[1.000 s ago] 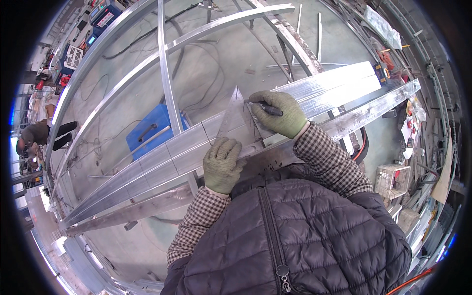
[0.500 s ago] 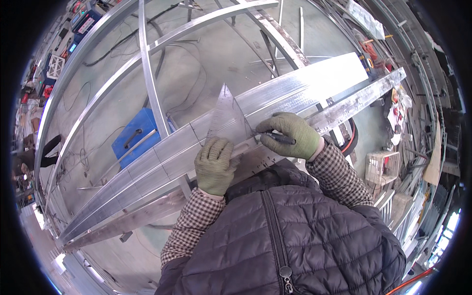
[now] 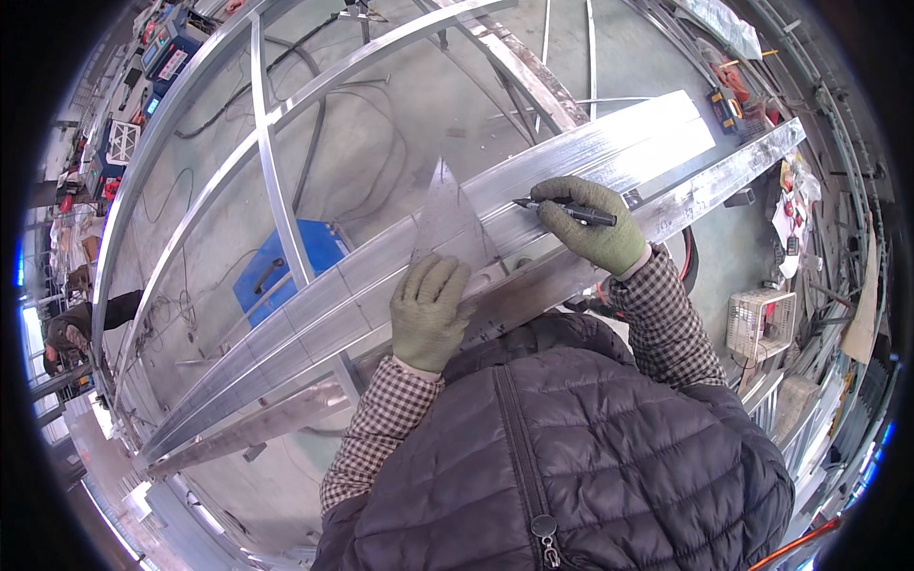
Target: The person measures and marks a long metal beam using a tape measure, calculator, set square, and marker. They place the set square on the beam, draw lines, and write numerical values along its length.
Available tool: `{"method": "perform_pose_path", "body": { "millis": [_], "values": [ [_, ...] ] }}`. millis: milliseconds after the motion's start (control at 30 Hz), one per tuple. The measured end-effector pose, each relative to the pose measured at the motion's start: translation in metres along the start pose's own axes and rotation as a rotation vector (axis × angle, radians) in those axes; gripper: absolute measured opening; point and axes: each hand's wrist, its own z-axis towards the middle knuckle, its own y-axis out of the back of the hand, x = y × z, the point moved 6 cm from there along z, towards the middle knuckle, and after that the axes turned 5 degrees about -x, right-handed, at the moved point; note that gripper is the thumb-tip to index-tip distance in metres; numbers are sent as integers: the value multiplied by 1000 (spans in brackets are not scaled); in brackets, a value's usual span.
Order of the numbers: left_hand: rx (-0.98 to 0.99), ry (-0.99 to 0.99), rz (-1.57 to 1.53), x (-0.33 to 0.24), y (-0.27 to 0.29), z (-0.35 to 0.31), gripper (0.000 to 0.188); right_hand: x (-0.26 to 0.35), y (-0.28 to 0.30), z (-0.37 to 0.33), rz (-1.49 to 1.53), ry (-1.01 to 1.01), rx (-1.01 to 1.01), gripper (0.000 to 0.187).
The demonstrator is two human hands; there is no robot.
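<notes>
Long shiny metal profiles (image 3: 333,295) lie side by side across the front of me, with dark pen lines drawn across them on the left. A triangular metal set square (image 3: 447,217) rests on them, its tip pointing away from me. My left hand (image 3: 428,312), in a green glove, grips its near edge, fingers together over it; the thumb is partly hidden. Just right of the square, my gloved right hand (image 3: 602,238) holds a black marker (image 3: 592,217) between thumb and fingers. Its uncapped tip points left and sits apart from the square's slanted edge.
A scuffed metal beam (image 3: 724,181) runs beneath the profiles. Beyond stands a frame of metal tubes (image 3: 271,181), with a blue box (image 3: 319,249) and cables on the floor. A white crate (image 3: 762,324) is at right. Far left, another person (image 3: 71,333) bends over.
My right hand has lifted the marker from beside the square's edge and drawn it right and away. The left hand stays on the set square. The view has shifted slightly.
</notes>
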Motion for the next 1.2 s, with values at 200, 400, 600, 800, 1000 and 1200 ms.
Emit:
{"method": "perform_pose_path", "body": {
  "millis": [200,400,600,800,1000,1200],
  "values": [
    [51,31,-5,-29,-30,35,48,-16,22,16,122,4,-1,27],
    [37,57,3,-31,-30,38,51,-15,28,25,-98,77,82,32],
    [34,50,-11,-31,-30,38,50,-9,24,30,-194,152,24,31],
    [14,46,-37,-29,-31,37,48,-9,13,37,-125,42,24,30],
    [10,25,-37,-30,-30,40,47,-5,4,44,-182,67,-65,28],
    [48,40,-34,-29,-30,39,48,-7,-1,41,-204,77,-79,30]
  ]
}}
